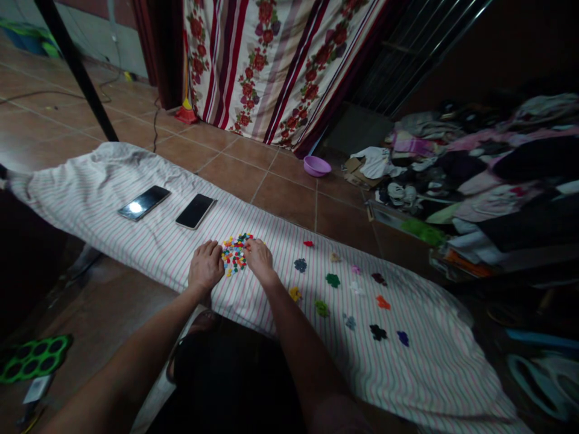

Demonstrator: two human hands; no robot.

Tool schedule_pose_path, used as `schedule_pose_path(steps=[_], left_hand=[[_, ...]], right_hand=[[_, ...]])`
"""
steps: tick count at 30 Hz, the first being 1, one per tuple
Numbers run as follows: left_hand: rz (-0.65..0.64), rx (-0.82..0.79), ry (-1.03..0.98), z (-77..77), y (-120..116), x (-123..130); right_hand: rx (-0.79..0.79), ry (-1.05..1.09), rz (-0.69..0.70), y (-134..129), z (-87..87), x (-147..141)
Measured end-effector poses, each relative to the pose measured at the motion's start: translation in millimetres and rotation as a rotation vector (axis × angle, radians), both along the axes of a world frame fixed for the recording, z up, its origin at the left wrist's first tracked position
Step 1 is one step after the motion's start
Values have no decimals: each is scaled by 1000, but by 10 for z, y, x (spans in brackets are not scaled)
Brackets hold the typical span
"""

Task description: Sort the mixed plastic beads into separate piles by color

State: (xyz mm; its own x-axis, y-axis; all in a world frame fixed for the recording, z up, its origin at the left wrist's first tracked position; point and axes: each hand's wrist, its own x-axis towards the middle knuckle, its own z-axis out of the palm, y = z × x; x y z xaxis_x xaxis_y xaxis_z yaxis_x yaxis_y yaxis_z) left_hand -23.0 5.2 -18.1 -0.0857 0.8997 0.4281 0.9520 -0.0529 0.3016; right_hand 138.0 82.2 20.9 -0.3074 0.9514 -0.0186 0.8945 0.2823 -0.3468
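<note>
A heap of small multicoloured pieces [234, 253] lies on a striped cloth between my two hands. My left hand [207, 265] rests at the heap's left edge with its fingers curled. At the right edge, my right hand [259, 258] has its fingertips drawn together on the pieces; what they pinch is too small to name. To the right lie separate one-colour piles, among them red [308, 243], dark green [333, 280], yellow [295, 294], orange [383, 302], black [377, 332] and dark blue [402, 338].
Two phones, one [145, 202] with a bright reflection and one dark [196, 211], lie left of the heap on the striped cloth [425, 374]. Beyond it, a purple basin [317, 166] stands on the tiled floor. Clothes [488, 175] are piled at the right.
</note>
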Motion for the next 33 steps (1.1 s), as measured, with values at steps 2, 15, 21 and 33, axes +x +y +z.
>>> schedule_pose_path(steps=[2, 15, 21, 33], left_hand=[[-1, -2, 1, -5, 0, -2], [-1, 15, 6, -29, -1, -4], [6, 10, 17, -24, 4, 0], [-4, 22, 17, -29, -3, -19]], right_hand=[[14, 21, 2, -21, -16, 19], [57, 276, -2, -17, -110, 59], [-110, 814, -117, 18, -258, 73], [-373, 1317, -303, -39, -284, 193]])
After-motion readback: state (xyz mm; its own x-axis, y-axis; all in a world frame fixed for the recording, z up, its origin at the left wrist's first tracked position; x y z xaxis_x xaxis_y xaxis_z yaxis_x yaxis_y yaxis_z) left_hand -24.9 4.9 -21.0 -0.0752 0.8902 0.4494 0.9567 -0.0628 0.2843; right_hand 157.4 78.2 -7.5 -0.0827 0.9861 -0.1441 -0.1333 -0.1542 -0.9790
